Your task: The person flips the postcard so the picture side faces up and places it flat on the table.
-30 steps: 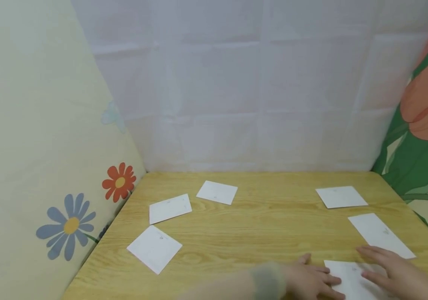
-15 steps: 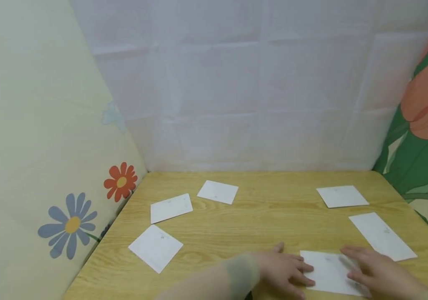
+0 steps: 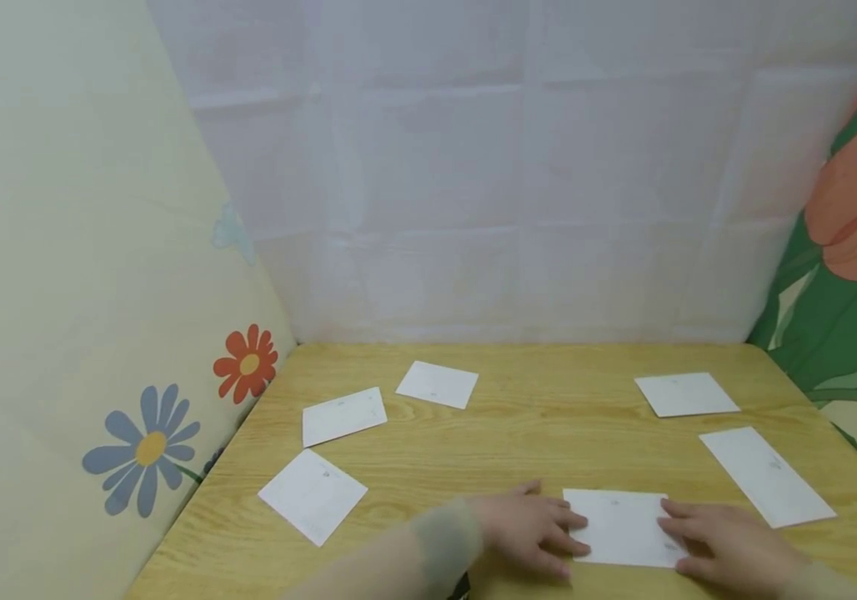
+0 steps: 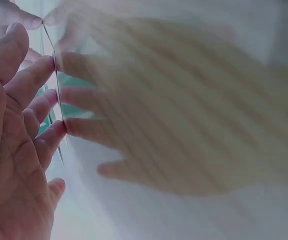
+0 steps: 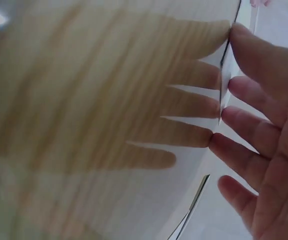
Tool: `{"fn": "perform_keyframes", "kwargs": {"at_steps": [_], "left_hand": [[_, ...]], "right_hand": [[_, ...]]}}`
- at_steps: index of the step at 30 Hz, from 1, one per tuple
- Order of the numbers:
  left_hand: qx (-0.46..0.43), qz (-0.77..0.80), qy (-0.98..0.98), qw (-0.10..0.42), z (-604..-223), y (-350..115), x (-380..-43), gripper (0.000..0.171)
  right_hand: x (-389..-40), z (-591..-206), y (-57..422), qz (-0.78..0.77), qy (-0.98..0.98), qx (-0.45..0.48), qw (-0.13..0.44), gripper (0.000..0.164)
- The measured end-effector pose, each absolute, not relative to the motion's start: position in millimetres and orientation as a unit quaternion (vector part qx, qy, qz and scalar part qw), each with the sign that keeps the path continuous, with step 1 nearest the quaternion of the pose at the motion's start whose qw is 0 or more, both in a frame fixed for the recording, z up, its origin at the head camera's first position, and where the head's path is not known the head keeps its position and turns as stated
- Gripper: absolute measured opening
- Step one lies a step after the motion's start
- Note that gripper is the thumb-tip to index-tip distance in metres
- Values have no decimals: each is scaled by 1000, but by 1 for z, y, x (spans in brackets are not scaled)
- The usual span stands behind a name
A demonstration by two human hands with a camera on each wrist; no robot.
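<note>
Between my two hands, a white card (image 3: 619,527) with small faint marks lies flat on the wooden table near its front. The fingertips of my left hand (image 3: 529,532) touch its left side, fingers spread and nearly straight. My right hand (image 3: 732,548) rests its fingertips and thumb along the right side. In the left wrist view, the left hand (image 4: 21,125) meets the thin edge of the card, and the glossy table mirrors the fingers. The right wrist view has the right hand (image 5: 264,125) touching the card's edge in the same way, its little finger apart from it.
To the left lie three white cards: a lower one (image 3: 313,497), a middle one (image 3: 344,417) and a back one (image 3: 438,384). Two more, a far card (image 3: 687,394) and a long card (image 3: 768,475), lie at right. Flowered cloth (image 3: 98,250) and a pale sheet (image 3: 473,167) enclose the table.
Both hands have moved left, and the card between them has slid left along the table. The other cards stay where they were.
</note>
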State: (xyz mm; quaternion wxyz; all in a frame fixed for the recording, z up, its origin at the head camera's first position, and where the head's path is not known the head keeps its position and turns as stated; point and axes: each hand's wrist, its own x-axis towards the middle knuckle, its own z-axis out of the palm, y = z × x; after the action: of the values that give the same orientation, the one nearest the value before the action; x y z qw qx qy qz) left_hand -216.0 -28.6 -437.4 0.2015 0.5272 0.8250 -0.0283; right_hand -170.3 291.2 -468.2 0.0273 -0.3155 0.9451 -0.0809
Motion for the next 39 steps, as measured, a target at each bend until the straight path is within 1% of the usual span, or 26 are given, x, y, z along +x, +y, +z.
{"fn": "perform_keyframes", "kwargs": {"at_steps": [7, 18, 25, 31, 39], "left_hand": [[535, -15, 825, 184, -440, -49, -222, 43], [523, 15, 835, 167, -438, -78, -220, 42], [508, 33, 846, 155, -438, -97, -219, 40], [481, 61, 860, 161, -439, -110, -218, 38], [457, 88, 871, 158, -438, -125, -217, 34]], "right_hand": [[-173, -464, 274, -78, 947, -311, 31, 54], [-179, -457, 241, -73, 945, -318, 27, 46], [-182, -451, 220, -78, 944, -320, 35, 46], [-184, -450, 206, -72, 943, -324, 28, 45], [-189, -449, 188, -74, 941, -329, 34, 46]]}}
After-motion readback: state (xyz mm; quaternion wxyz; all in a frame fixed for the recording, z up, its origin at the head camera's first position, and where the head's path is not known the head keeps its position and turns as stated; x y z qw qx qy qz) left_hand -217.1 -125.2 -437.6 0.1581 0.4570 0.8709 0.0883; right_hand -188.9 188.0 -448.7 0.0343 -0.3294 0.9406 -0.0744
